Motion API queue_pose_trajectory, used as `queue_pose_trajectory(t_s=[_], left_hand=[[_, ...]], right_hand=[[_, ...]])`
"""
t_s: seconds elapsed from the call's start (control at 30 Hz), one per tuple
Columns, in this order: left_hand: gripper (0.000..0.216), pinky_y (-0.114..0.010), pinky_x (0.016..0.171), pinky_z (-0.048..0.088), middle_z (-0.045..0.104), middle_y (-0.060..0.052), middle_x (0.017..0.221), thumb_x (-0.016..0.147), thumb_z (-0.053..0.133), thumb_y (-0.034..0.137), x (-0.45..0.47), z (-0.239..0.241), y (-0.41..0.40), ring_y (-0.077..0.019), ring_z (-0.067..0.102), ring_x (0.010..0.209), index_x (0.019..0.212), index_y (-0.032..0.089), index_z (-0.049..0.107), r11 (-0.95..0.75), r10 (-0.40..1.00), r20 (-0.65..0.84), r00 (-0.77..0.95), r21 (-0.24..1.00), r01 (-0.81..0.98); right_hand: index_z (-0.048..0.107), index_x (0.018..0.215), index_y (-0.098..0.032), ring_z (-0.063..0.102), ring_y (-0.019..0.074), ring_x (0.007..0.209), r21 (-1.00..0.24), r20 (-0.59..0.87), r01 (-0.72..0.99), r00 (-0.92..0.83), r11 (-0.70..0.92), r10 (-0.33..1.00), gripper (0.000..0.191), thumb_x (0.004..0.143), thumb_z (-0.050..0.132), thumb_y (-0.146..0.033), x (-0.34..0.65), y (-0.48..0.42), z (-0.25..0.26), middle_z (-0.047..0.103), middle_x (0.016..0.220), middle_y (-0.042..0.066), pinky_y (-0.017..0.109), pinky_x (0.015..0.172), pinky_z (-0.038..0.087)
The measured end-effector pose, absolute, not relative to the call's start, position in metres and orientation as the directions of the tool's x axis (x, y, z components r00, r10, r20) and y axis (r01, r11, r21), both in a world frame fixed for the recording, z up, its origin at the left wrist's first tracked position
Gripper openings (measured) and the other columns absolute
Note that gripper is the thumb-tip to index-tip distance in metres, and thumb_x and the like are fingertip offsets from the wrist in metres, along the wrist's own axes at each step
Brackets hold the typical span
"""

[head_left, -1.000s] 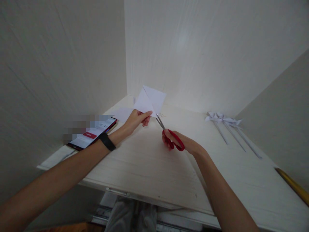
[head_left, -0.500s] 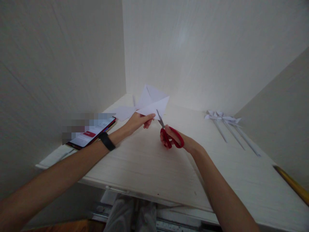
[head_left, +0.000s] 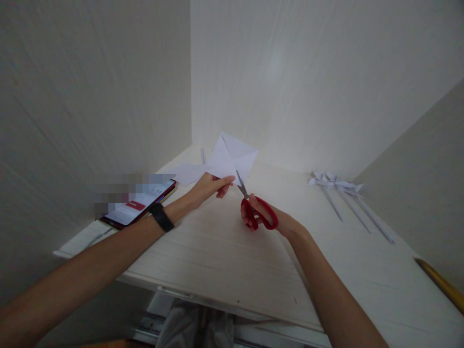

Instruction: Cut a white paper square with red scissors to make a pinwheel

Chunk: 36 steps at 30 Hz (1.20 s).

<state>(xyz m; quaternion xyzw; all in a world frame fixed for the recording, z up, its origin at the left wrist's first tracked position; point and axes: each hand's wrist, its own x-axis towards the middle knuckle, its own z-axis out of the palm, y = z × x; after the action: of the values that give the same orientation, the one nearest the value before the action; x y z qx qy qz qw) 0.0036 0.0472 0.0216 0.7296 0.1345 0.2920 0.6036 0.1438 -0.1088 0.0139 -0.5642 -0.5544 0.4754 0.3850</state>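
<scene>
My left hand point(head_left: 216, 185) pinches the lower edge of a white square sheet of paper point(head_left: 234, 153), its thumb on top. Cut lines run inward from the paper's corners. A pair of scissors point(head_left: 259, 210) with red handles is in my right hand point(head_left: 253, 217), fingers through the loops. The blades are slightly apart and meet the paper's near corner, just right of my left thumb. Behind my left hand, another white sheet of paper point(head_left: 189, 174) lies on the table.
On the left of the white table point(head_left: 217, 261) lies a phone point(head_left: 141, 205) with its screen lit. Several paper pinwheels on sticks point(head_left: 337, 183) rest at the right. A thin white stick point(head_left: 203, 155) lies near the back corner. A yellow object point(head_left: 438, 282) is at the right edge.
The held paper's raised flap has flattened, so its square shape shows. The scissors stay at its near corner. The whole view has shifted slightly.
</scene>
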Motion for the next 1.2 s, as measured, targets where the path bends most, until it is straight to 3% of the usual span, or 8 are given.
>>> queue_pose_trajectory(t_s=[1.2], left_hand=[[0.035,-0.021,0.045,0.032,0.049,0.003,0.046,0.080,0.062,0.038,0.0054,0.0179,0.0497,-0.0070,0.042,0.041,0.055,0.016,0.054,-0.224,0.566,0.251,0.785,0.963,-0.147]], right_hand=[[0.052,0.074,-0.018,0.050,0.0109,0.052,-0.937,-0.073,0.345,-0.019,-0.061,0.997,0.064,0.090,0.033,-0.077,0.1391,-0.1072,0.0165,0.054,0.065,0.000,0.024,0.052,0.038]])
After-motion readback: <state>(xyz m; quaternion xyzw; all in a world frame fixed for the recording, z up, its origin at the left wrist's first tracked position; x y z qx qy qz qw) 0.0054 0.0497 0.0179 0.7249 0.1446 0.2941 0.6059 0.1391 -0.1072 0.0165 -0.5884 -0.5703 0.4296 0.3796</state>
